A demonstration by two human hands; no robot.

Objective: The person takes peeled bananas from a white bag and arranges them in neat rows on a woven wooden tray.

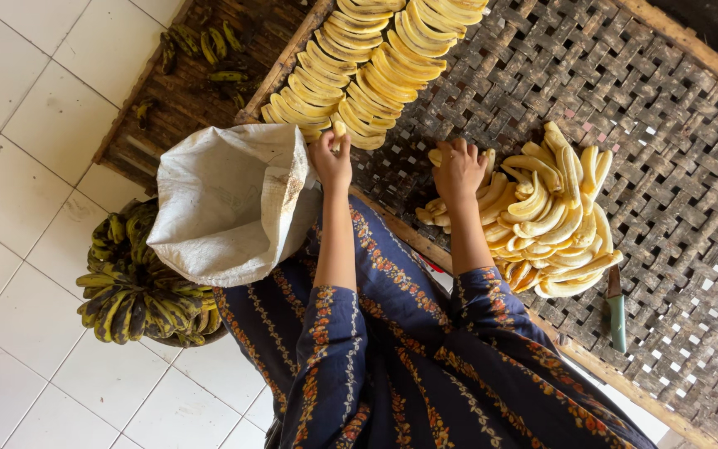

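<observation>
Holding one peeled banana (339, 129) pinched in our left hand (331, 158), we keep it at the end of the neat rows of peeled bananas (376, 62) on the woven drying rack (666, 150), where pieces lie side by side without overlapping. Our right hand (459, 169) rests with fingers curled on the loose heap of peeled bananas (546, 216) near the rack's front edge, close for picking. A green-handled knife (617, 308) lies beside that heap

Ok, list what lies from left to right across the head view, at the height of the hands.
White tiled floor → white sack → left hand holding a peeled banana → right hand → heap of peeled bananas → bare woven tray.
</observation>
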